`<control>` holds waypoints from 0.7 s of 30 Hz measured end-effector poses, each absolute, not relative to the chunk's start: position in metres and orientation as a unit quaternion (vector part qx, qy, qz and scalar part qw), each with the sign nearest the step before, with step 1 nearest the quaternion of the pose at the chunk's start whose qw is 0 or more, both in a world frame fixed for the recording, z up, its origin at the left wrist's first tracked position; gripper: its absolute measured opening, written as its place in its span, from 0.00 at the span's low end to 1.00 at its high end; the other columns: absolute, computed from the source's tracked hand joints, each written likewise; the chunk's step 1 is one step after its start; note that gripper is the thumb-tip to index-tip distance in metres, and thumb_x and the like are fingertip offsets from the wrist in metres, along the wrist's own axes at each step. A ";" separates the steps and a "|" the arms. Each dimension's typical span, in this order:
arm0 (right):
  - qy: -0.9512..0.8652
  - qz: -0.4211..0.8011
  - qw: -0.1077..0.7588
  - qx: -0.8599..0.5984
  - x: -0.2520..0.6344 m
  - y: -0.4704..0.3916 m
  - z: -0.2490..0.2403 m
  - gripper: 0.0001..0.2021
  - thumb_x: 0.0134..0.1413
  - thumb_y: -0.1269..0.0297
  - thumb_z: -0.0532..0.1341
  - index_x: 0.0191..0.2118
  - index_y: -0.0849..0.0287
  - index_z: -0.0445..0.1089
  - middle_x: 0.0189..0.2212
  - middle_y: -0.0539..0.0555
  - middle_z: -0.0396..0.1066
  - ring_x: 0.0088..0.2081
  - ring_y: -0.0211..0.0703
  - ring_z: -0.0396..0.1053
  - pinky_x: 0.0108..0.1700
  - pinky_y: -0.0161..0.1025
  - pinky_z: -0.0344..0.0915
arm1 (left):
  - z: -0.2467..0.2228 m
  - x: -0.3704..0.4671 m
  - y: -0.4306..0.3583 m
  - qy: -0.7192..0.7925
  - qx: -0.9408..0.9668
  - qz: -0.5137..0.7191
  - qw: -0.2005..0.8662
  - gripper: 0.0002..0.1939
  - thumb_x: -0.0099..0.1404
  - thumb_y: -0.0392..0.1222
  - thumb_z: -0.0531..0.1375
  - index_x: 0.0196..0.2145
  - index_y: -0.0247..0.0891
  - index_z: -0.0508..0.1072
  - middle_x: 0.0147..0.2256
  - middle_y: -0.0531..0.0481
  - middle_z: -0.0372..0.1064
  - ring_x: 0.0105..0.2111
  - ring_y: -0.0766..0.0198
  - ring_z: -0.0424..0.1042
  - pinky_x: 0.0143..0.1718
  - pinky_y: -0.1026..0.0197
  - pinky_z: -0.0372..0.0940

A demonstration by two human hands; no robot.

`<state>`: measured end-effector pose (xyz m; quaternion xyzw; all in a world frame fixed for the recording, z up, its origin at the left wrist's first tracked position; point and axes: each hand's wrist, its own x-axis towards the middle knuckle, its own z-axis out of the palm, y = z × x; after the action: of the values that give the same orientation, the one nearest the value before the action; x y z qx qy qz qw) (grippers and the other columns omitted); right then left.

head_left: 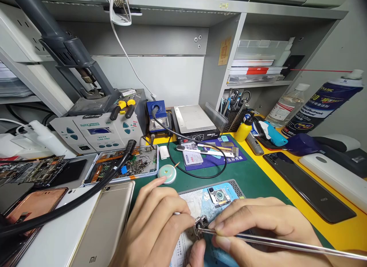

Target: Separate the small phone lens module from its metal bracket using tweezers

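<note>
At the lower middle, my left hand (162, 225) steadies a small metal-framed camera module (200, 224) between thumb and fingertips. Coming in from the right, my right hand (258, 225) pinches a pair of steel tweezers (275, 240), whose tips touch the module's face. Both hands are above a blue and white work pad (192, 200). Just beyond them on the pad lies another small part with a round lens (220, 196). The rear of the module is hidden by my fingers.
Phones (104, 221) and a thick black hose (86, 196) are at left, near a parts tray (156, 165). Behind are a round green-topped disc (167, 174), a toothbrush (206, 150), a looped cable and a heating plate (195, 119). A black phone (309, 186) lies right.
</note>
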<state>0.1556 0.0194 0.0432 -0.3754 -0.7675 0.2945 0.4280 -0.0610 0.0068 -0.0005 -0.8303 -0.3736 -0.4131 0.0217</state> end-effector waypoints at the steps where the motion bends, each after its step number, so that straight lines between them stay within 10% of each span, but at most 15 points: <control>1: -0.768 0.290 0.431 -0.374 0.155 0.019 0.043 0.14 0.40 0.83 0.73 0.30 0.54 0.83 0.28 0.47 0.86 0.30 0.39 0.84 0.38 0.21 0.79 | -0.001 -0.061 0.007 -0.374 -0.830 -0.414 0.020 0.10 0.55 0.29 0.65 0.35 0.38 0.73 0.33 0.51 0.71 0.39 0.59 0.70 0.59 0.44 0.63; 21: -0.770 0.282 0.426 -0.383 0.156 0.020 0.042 0.14 0.40 0.82 0.73 0.29 0.54 0.82 0.26 0.46 0.85 0.29 0.37 0.84 0.38 0.20 0.77 | 0.000 -0.062 0.009 -0.378 -0.826 -0.418 0.019 0.12 0.55 0.28 0.66 0.36 0.38 0.73 0.33 0.50 0.70 0.39 0.59 0.70 0.58 0.43 0.63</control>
<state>0.1563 0.0201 0.0417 -0.3825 -0.7697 0.2823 0.4260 -0.0621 0.0087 0.0004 -0.8261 -0.3775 -0.4180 0.0187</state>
